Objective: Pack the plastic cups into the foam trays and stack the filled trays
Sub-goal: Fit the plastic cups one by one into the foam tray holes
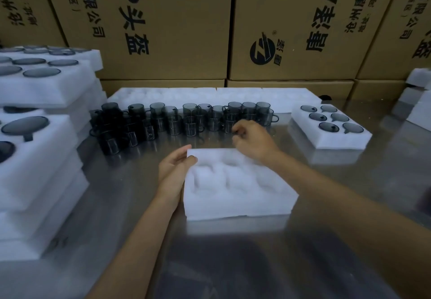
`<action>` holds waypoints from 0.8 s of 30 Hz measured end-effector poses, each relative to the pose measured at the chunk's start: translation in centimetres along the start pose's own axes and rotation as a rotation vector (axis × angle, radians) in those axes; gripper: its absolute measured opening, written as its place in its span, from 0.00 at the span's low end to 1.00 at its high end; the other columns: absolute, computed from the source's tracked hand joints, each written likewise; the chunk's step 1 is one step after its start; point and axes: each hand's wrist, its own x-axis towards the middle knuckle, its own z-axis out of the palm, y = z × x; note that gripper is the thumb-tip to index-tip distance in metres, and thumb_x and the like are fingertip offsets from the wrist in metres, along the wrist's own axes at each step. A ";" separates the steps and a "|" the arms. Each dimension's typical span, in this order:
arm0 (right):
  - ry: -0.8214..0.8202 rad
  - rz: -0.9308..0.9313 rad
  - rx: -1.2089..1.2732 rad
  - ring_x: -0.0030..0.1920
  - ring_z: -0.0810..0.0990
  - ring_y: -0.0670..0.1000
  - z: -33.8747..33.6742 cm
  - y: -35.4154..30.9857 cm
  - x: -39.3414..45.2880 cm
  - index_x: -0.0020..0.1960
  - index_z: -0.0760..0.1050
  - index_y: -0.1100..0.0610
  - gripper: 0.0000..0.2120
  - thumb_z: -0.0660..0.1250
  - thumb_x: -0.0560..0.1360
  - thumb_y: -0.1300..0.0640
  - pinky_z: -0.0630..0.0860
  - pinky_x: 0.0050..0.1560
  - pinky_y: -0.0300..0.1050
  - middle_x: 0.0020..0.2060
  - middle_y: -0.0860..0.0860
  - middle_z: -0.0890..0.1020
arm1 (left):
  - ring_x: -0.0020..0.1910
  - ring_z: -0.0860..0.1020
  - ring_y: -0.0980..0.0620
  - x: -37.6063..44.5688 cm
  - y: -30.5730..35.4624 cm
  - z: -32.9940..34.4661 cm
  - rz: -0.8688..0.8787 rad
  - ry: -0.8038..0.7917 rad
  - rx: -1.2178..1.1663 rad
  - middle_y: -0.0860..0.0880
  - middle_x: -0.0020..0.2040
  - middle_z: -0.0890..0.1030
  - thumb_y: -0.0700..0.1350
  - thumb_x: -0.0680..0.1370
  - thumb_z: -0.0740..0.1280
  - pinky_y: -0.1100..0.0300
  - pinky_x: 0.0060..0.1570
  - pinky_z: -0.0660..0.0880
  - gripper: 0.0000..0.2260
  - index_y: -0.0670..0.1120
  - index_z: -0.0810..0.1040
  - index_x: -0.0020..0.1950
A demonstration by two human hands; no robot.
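An empty white foam tray (235,196) with several round pockets lies on the steel table in front of me. My left hand (173,170) holds its left edge, thumb on top of the near corner. My right hand (250,139) hovers beyond the tray's far edge with fingers curled, right next to the smoky grey plastic cups (177,119); whether it grips one is unclear. These handled cups stand in stacked rows across the middle of the table. A filled foam tray (331,133) with cups in its pockets sits to the right.
Stacks of filled foam trays (39,149) rise at the left. More foam trays (210,96) lie behind the cups, others at the far right (417,103). Cardboard boxes (163,23) form a wall at the back. The steel table (256,263) reflects my arms.
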 end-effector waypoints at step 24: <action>0.396 0.131 -0.042 0.52 0.79 0.57 0.9 2.6 4.0 0.47 0.74 0.54 0.07 0.69 0.77 0.52 0.73 0.51 0.47 0.50 0.54 0.79 | 0.53 0.84 0.52 0.3 0.4 -0.2 -0.005 -0.057 0.059 0.49 0.53 0.85 0.38 0.76 0.72 0.59 0.54 0.80 0.15 0.48 0.82 0.61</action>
